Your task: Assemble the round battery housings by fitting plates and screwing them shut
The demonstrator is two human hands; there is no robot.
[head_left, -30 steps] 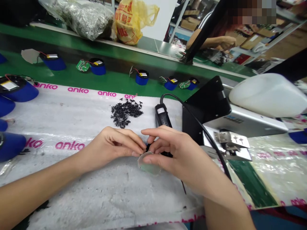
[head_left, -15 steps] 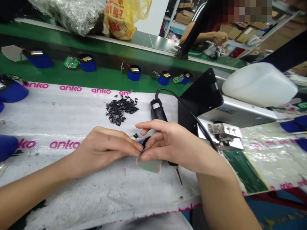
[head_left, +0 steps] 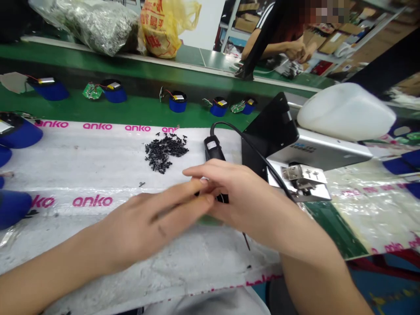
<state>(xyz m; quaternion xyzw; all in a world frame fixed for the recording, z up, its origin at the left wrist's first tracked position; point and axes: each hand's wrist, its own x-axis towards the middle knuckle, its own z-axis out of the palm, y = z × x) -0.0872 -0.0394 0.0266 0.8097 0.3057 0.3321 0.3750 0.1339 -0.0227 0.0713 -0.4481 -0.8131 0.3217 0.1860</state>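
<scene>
Left hand (head_left: 141, 227) is stretched across to the right hand (head_left: 244, 192), fingers straight and blurred, tips overlapping the right hand's fingers; from my remote station I cannot tell whether they grip anything. Right hand: fingers bent inward, thumb largely hidden, holding a greenish plate (head_left: 210, 220).

For reference I take the black corded tool (head_left: 214, 148), which is partly covered by the right hand. I find the plate on the near side of the tool's handle, left of its thin metal bit (head_left: 246, 242); only a narrow strip shows below the fingers.

I record a heap of small black parts (head_left: 166, 151) left of the tool, and one loose black part (head_left: 141, 184) farther left and nearer to me. Both lie on white sheeting (head_left: 98, 166). Beyond the tool I count five blue cups (head_left: 177, 105) in a row, with batteries on top. Right of the tool stand a black panel (head_left: 271, 127) and, farther right, a metal fixture (head_left: 305, 179) and a silver box (head_left: 331, 155) beneath a white translucent container (head_left: 346, 111). Well beyond the tool I note a yellow bag (head_left: 160, 30) and, to its right, a co-worker's hands (head_left: 295, 51).
</scene>
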